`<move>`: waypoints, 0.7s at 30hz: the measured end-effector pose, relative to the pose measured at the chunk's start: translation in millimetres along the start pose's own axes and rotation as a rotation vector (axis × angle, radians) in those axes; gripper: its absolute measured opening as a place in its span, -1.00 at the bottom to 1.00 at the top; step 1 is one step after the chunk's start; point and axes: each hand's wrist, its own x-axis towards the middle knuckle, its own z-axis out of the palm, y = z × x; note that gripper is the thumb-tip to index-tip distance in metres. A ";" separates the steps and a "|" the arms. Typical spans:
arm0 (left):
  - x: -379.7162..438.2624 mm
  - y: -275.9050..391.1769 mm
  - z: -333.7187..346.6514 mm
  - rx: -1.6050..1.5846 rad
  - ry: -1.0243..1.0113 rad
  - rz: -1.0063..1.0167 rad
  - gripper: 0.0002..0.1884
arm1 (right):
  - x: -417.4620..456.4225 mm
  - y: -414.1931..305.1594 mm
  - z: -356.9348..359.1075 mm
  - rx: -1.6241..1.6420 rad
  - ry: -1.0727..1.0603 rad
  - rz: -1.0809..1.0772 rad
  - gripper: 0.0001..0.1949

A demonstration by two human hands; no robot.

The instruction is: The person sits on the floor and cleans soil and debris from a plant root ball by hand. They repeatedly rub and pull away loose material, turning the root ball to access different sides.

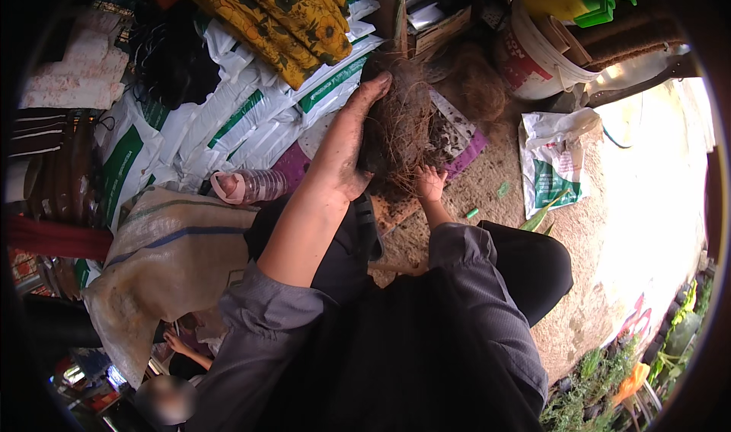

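Before me a fibrous brown root ball (402,118), wrapped in loose hairy strands, stands with a green stem (401,15) rising from its top. My left hand (365,129) is pressed along its left side, the thumb near the top, with dark soil on the skin; its fingers are mostly hidden behind the dark mass. My right hand (430,184) touches the strands at the lower right edge with its fingertips. Behind the root ball lies a soil-specked white and purple sheet (465,146). Loose dark soil lies beneath the root ball.
White and green plastic packs (234,112) are stacked at left, beside a plastic bottle (257,186) and a woven sack (177,243). A white bucket (534,55) stands upper right, above a printed bag (554,163). Another person's hand (177,340) shows lower left.
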 end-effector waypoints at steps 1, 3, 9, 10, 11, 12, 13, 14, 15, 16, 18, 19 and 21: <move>0.8 -0.5 -3.3 0.010 0.004 -0.008 -0.52 | -1.6 0.1 0.4 -0.012 0.014 -0.007 -0.72; 3.4 -1.5 -8.7 0.031 0.009 -0.027 -0.50 | -2.7 2.6 4.1 -0.038 0.075 -0.010 -0.76; 2.1 2.0 -3.2 0.105 -0.028 -0.003 -0.46 | 8.3 7.0 1.2 -0.092 0.130 -0.031 -0.69; 2.4 1.8 -2.5 0.106 -0.030 -0.014 -0.45 | 13.1 5.4 -2.3 -0.095 0.125 -0.018 -0.66; 3.4 1.1 -2.2 0.109 -0.032 -0.025 -0.44 | 18.0 3.5 -5.7 -0.099 0.121 -0.005 -0.64; 4.0 1.2 -2.6 0.110 -0.034 -0.034 -0.43 | 23.0 1.0 -10.1 -0.103 0.117 0.006 -0.61; 4.6 1.2 -3.9 0.125 -0.039 -0.027 -0.43 | 27.1 -1.9 -14.4 -0.106 0.115 0.019 -0.58; 5.4 1.0 -5.1 0.142 -0.044 -0.021 -0.43 | 30.4 -4.6 -18.6 -0.102 0.062 0.090 -0.57; 5.8 -0.4 -7.6 0.150 -0.046 -0.017 -0.42 | 27.5 -10.0 -24.3 -0.154 0.141 0.035 -0.61; 3.8 0.1 -8.7 0.118 -0.074 -0.024 -0.42 | 22.9 -16.5 -27.2 -0.200 0.220 -0.021 -0.65; -0.2 2.5 -8.8 0.058 -0.140 -0.043 -0.42 | 15.3 -18.0 -27.0 -0.169 0.151 -0.064 -0.74; -1.5 2.7 -7.9 0.062 -0.140 -0.022 -0.42 | 10.7 -13.7 -19.6 -0.174 0.007 -0.109 -0.75; -4.4 1.7 -8.4 0.070 -0.128 0.024 -0.41 | -3.7 -9.9 -11.2 -0.177 -0.287 -0.206 -0.76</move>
